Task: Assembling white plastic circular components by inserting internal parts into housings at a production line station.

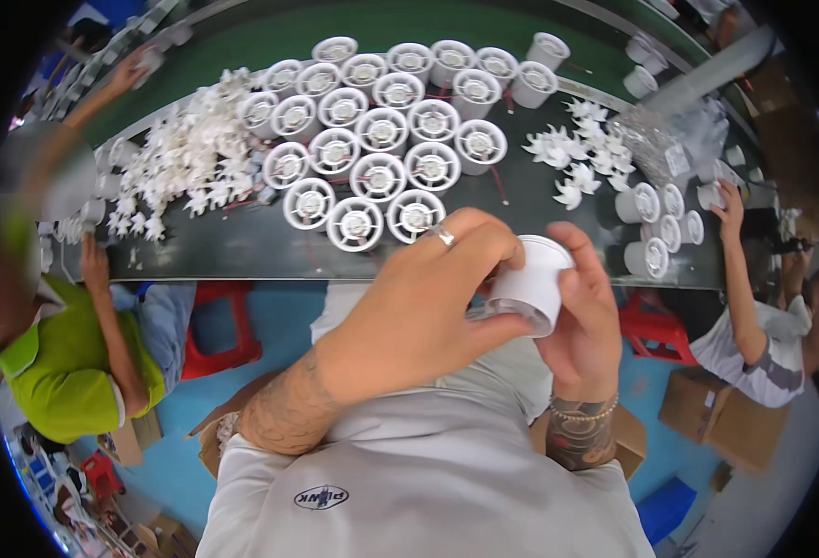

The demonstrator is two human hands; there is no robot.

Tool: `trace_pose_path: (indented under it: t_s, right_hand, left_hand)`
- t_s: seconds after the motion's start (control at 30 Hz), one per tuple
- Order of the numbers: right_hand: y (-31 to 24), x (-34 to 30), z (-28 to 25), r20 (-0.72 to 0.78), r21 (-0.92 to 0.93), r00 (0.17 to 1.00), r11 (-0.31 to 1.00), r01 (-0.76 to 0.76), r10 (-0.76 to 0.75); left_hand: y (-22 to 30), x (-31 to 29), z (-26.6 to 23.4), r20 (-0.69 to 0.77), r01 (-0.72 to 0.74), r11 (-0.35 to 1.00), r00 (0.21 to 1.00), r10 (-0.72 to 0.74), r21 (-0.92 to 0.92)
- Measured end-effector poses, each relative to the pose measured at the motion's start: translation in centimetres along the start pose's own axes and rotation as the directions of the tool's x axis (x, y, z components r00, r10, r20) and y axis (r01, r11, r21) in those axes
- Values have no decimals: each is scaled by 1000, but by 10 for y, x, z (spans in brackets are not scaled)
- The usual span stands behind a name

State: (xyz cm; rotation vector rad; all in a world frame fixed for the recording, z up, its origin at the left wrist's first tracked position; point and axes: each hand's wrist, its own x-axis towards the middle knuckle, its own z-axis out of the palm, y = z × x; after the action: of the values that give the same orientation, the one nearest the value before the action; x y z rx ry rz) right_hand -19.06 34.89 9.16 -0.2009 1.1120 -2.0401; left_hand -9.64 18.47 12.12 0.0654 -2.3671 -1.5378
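Observation:
Between my two hands is a white plastic cup-shaped housing (530,284), tilted above my lap at the table's near edge. My left hand (428,302) has its fingers over the housing's left side, thumb near the lower rim. Around the right side wrap the fingers of my right hand (581,302). What lies inside the held housing is hidden from me. Just beyond my hands stand many similar white fan housings (379,177) in a cluster, round spoked ends up, some with thin red wires.
White fan blades (196,139) lie heaped to the left; a smaller group of white blades (581,149) lies right. Further right are more white housings (647,256) and a clear plastic bag (656,139). Co-workers sit at both sides: a green shirt (66,372) left, a hand (728,209) right.

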Motion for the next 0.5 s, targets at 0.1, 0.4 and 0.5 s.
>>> trace_pose_path:
  t_s: [0.1, 0.4, 0.5]
  right_hand:
    - [-6, -8, -6, -63, 112, 998, 994, 8, -1]
    - [-47, -30, -68, -254, -550, 567, 599, 582, -784]
    - [-93, -26, -126, -254, -925, 220, 303, 228, -942]
  left_hand:
    - [-1, 3, 1, 123, 7, 999, 992, -11, 33]
    - [-15, -9, 9, -25, -21, 933, 1000, 13, -359]
    - [-9, -5, -18, 112, 55, 717, 993, 32, -695]
